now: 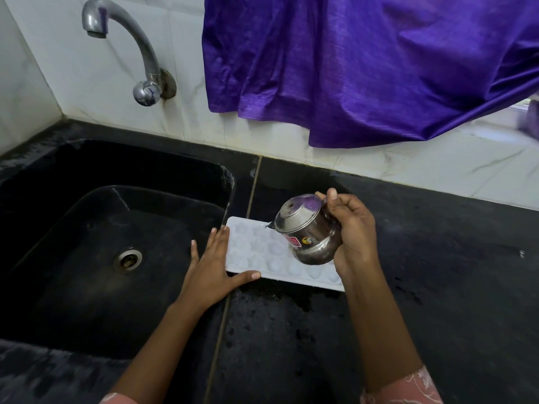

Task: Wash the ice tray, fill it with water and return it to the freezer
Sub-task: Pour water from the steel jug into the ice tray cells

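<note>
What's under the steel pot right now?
The white ice tray, on the black counter, lies below the tilted steel pot that the right hand holds. The pot covers the tray's right cells; their water level can't be seen.

Small round steel kettle (pixel 306 228) in the grip of the right hand (pixel 354 228), mirror-glossy, white matt plastic ice tray (pixel 256 246) just under the grip, black stone bench (pixel 437 258) below, wet and mottled, shiny metal tap (pixel 140 45) up left of the grip, purple woven cloth (pixel 364 68) above, silky sheen.
</note>
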Action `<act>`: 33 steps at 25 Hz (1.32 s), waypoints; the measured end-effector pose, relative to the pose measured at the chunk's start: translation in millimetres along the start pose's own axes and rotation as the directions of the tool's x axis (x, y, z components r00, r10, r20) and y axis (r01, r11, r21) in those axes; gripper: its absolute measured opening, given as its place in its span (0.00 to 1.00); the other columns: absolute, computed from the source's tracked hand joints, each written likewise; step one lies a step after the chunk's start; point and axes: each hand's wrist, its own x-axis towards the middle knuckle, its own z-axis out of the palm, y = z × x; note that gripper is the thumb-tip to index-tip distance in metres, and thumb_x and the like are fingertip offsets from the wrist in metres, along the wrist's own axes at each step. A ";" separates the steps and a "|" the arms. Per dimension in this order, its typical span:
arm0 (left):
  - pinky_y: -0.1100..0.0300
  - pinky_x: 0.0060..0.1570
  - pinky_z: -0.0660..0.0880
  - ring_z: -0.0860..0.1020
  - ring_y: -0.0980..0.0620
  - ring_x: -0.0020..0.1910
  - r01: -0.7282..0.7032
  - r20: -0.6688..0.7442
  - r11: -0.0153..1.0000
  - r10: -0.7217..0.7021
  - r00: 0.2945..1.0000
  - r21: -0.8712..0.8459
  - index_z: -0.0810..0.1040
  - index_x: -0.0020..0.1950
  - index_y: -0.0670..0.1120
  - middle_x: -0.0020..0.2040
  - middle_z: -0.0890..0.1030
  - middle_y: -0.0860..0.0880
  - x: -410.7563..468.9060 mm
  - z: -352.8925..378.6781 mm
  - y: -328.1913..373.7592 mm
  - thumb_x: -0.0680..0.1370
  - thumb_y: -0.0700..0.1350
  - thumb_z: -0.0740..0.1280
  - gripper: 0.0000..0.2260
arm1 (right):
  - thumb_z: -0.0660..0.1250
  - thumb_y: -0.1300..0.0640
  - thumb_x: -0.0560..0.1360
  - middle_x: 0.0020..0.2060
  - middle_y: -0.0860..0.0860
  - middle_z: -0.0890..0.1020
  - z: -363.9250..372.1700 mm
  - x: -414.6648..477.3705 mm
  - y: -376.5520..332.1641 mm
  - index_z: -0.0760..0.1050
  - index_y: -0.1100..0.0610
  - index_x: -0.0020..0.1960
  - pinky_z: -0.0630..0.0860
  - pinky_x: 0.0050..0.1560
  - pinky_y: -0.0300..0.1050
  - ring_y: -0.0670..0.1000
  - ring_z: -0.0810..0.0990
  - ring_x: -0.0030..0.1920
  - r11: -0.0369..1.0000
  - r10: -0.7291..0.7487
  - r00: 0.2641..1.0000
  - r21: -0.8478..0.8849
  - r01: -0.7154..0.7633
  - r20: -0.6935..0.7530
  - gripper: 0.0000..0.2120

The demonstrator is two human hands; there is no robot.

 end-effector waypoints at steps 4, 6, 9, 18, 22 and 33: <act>0.51 0.69 0.31 0.38 0.62 0.72 -0.001 0.001 1.000 0.001 1.000 -0.006 0.42 0.77 0.48 0.78 0.46 0.52 0.0 0.4 -0.7 0.55 0.82 0.46 0.59 | 0.66 0.60 0.74 0.40 0.53 0.84 -1.3 0.8 1.3 0.75 0.59 0.38 0.80 0.43 0.41 0.47 0.83 0.40 1.000 0.001 1.000 -0.001 -0.001 -0.002 0.06; 0.51 0.69 0.31 0.38 0.61 0.73 -0.001 0.005 1.000 0.001 1.000 -0.002 0.42 0.77 0.48 0.78 0.46 0.53 -0.1 0.7 -0.7 0.55 0.82 0.46 0.59 | 0.66 0.60 0.74 0.40 0.53 0.83 -2.4 1.0 2.7 0.75 0.59 0.38 0.79 0.42 0.40 0.46 0.83 0.40 1.000 0.011 1.000 0.015 -0.011 -0.010 0.06; 0.51 0.69 0.30 0.38 0.62 0.73 -0.002 0.006 1.000 0.002 1.000 -0.008 0.42 0.77 0.48 0.78 0.45 0.53 0.1 0.8 -0.4 0.55 0.82 0.46 0.59 | 0.65 0.62 0.75 0.40 0.54 0.83 -4.5 0.8 6.6 0.74 0.60 0.38 0.80 0.39 0.39 0.45 0.83 0.38 0.994 0.046 0.999 0.096 -0.043 -0.025 0.07; 0.52 0.68 0.29 0.38 0.63 0.72 -0.007 0.006 1.000 0.007 1.000 -0.009 0.41 0.77 0.48 0.78 0.45 0.53 0.7 1.7 -1.9 0.56 0.82 0.47 0.58 | 0.65 0.61 0.75 0.37 0.53 0.84 3.7 1.6 12.7 0.74 0.60 0.39 0.80 0.40 0.39 0.45 0.83 0.38 0.983 0.084 0.997 0.166 -0.082 -0.002 0.07; 0.52 0.68 0.30 0.38 0.63 0.72 -0.004 0.003 1.000 0.004 1.000 -0.011 0.41 0.77 0.48 0.78 0.46 0.53 -0.2 1.8 -1.8 0.56 0.82 0.47 0.58 | 0.65 0.62 0.75 0.37 0.52 0.83 13.0 2.5 11.0 0.74 0.61 0.38 0.80 0.40 0.39 0.45 0.83 0.37 0.988 0.090 0.995 0.120 -0.094 0.038 0.07; 0.51 0.69 0.30 0.39 0.62 0.73 -0.007 -0.007 0.999 0.007 1.000 -0.031 0.42 0.77 0.48 0.78 0.47 0.52 -0.1 1.6 -1.2 0.55 0.82 0.46 0.59 | 0.66 0.61 0.74 0.43 0.56 0.82 27.7 3.2 12.7 0.72 0.61 0.37 0.80 0.44 0.40 0.48 0.82 0.41 0.998 0.068 0.992 0.004 -0.069 0.107 0.08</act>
